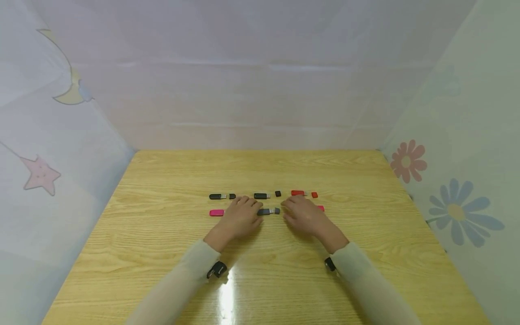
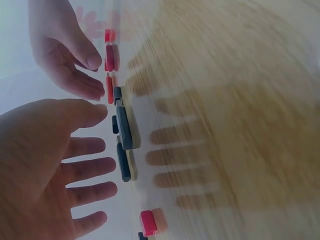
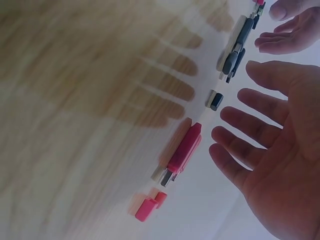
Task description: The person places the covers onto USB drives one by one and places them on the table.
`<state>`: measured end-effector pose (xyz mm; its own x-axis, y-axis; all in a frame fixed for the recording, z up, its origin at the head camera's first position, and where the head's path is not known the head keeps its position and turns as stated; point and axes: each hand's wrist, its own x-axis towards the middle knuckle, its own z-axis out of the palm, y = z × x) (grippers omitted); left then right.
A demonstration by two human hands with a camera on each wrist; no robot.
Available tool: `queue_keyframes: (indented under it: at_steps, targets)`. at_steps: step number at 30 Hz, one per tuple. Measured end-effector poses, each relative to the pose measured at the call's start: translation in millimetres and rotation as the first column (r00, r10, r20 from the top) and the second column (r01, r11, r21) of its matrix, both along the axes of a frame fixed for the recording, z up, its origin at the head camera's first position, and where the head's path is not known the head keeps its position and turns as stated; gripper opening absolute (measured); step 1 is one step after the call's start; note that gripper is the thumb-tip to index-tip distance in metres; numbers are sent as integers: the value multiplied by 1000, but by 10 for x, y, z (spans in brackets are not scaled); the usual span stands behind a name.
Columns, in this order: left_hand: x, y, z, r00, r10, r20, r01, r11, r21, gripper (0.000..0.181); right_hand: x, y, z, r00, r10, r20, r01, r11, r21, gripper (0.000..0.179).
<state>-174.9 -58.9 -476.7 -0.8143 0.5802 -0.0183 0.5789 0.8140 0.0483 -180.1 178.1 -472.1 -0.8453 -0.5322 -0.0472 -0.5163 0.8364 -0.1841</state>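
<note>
Two rows of USB sticks lie on the table, each shown with its cap off beside it. My left hand [image 1: 241, 217] hovers between the pink stick [image 1: 216, 212] and the grey stick [image 1: 265, 211], with its fingers spread and nothing in them. The grey cap [image 1: 277, 211] sits just off the grey stick's plug, between the two hands. Over the right end of the front row is my right hand [image 1: 304, 215], fingers loosely extended and holding nothing. Beneath it, a second pink stick [image 3: 184, 150] shows in the right wrist view, with its pink cap [image 3: 146, 210] apart.
The back row has a black stick [image 1: 215, 197] with its cap [image 1: 232, 196], another black stick [image 1: 260, 196] with a cap [image 1: 278, 193], and a red stick [image 1: 298, 192] with a red cap [image 1: 314, 195]. Printed cloth walls [image 1: 260, 108] surround the wooden table [image 1: 260, 169].
</note>
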Motion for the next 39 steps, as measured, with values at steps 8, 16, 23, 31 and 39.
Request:
queue_keyframes:
  at_steps: [8, 16, 23, 31, 39]
  targets:
    - [-3, 44, 24, 1000, 18, 3, -18, 1000, -7, 46, -47, -58, -10, 997, 60, -38, -59, 998, 19, 36]
    - [-37, 96, -10, 1000, 19, 6, -19, 1000, -1, 45, -69, -99, -41, 996, 62, -66, -60, 998, 34, 27]
    - [-61, 127, -69, 999, 34, -7, -34, 999, -26, 45, -67, -143, -35, 995, 50, -85, -45, 997, 58, 26]
    - [-61, 148, -76, 999, 24, -44, -27, 998, -56, 40, -74, -170, -47, 992, 49, -112, -43, 998, 55, 22]
    - [-69, 158, -74, 997, 18, -79, -24, 997, -68, 31, -81, -190, -60, 993, 30, -110, -26, 999, 40, 18]
